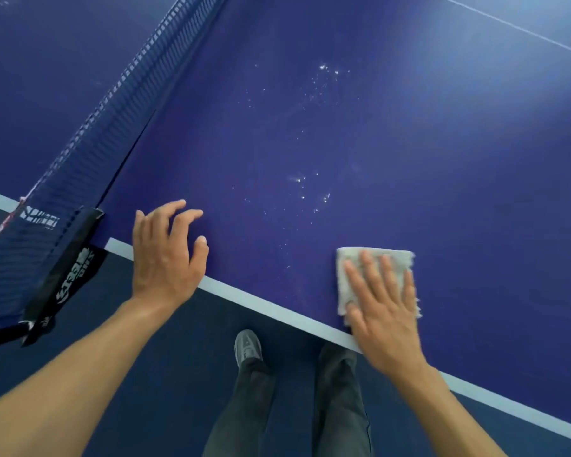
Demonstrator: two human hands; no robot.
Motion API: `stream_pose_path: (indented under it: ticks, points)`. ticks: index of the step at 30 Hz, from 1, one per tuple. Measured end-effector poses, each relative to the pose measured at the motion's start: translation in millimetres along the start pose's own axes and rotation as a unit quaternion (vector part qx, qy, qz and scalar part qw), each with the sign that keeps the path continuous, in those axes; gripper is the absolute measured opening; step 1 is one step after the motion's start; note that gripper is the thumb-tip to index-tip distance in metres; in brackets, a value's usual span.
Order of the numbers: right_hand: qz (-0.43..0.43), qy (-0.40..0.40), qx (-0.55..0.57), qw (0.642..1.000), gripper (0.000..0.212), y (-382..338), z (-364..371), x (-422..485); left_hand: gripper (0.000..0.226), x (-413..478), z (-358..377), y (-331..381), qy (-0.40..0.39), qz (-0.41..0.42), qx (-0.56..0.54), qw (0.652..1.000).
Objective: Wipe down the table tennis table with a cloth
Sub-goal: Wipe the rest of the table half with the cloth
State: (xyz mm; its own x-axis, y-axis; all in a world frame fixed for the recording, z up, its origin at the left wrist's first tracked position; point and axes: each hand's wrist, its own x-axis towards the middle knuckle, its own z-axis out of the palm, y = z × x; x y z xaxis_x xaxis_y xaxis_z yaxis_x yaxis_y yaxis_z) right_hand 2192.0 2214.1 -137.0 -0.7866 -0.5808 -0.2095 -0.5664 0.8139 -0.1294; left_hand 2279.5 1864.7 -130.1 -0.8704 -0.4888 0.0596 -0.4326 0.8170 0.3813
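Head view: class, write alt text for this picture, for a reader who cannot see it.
A person's right hand presses a folded pale cloth flat on a blue table tennis table near its white edge line. The left hand rests at the edge beside the net, and white specks dot the surface beyond the cloth.

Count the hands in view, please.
2. The left hand rests on the near edge of the table beside the net post; the right hand presses flat on the cloth farther right. None seems hidden.
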Motion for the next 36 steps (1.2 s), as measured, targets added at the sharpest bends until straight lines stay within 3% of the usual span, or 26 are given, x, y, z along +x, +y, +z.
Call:
stream_pose_path:
  ticks: [3,5,7,11,15,17,19,22,24,26,28,30,32,34,36]
  points:
    - [0.209,0.004,0.062,0.976,0.071,2.4,0.3,-14.1,0.045,10.2,0.5,-17.9,0.012,0.015,0.012,1.0]
    - [0.265,0.03,0.078,0.961,0.071,-23.8,3.2,-17.2,0.046,15.0,3.3,-26.9,0.013,0.016,0.019,1.0]
    - [0.226,0.045,0.061,0.971,0.069,-62.5,8.6,-17.7,0.05,16.7,8.0,-33.7,0.009,0.008,0.019,1.0]
    - [0.006,0.014,0.014,1.0,0.067,-119.0,25.8,-17.8,0.052,14.8,16.6,-41.0,0.018,0.011,0.034,0.999]
    - [-0.1,-0.015,-0.005,0.995,0.065,-95.7,19.5,-2.1,0.053,15.9,18.0,-43.5,0.014,0.017,0.054,0.998]
    - [-0.043,-0.007,-0.008,0.999,0.064,-63.0,6.6,20.4,0.055,16.3,17.7,-43.7,0.016,0.018,0.057,0.998]
    - [0.084,-0.008,0.008,0.996,0.067,-25.5,-7.0,53.6,0.055,16.3,17.6,-43.6,0.018,0.02,0.06,0.998]
    - [0.253,0.004,0.078,0.964,0.069,5.4,-24.3,108.5,0.055,16.1,16.8,-43.7,0.017,0.019,0.061,0.998]
    - [0.303,0.017,0.095,0.948,0.066,-3.9,-29.2,140.2,0.055,15.9,16.5,-43.9,0.016,0.017,0.061,0.998]
    - [0.237,0.008,0.062,0.969,0.064,-29.7,-26.3,151.9,0.056,15.7,16.7,-44.4,0.013,0.017,0.061,0.998]
    - [0.051,-0.008,0.01,0.999,0.064,-58.7,-18.8,139.0,0.056,16.2,17.1,-44.8,0.015,0.019,0.062,0.998]
    - [-0.142,-0.032,-0.024,0.989,0.064,-72.5,-12.5,112.3,0.057,16.4,17.3,-45.5,0.02,0.02,0.063,0.998]
    - [-0.27,-0.054,-0.048,0.96,0.063,-61.8,-10.2,92.2,0.058,17.2,17.6,-45.8,0.021,0.02,0.065,0.997]
    - [-0.314,-0.064,-0.067,0.945,0.063,-36.6,-17.1,94.3,0.058,16.8,17.5,-46.0,0.02,0.02,0.066,0.997]
    - [-0.234,-0.056,-0.055,0.969,0.063,-8.3,-27.6,119.1,0.059,16.8,17.6,-46.0,0.019,0.019,0.071,0.997]
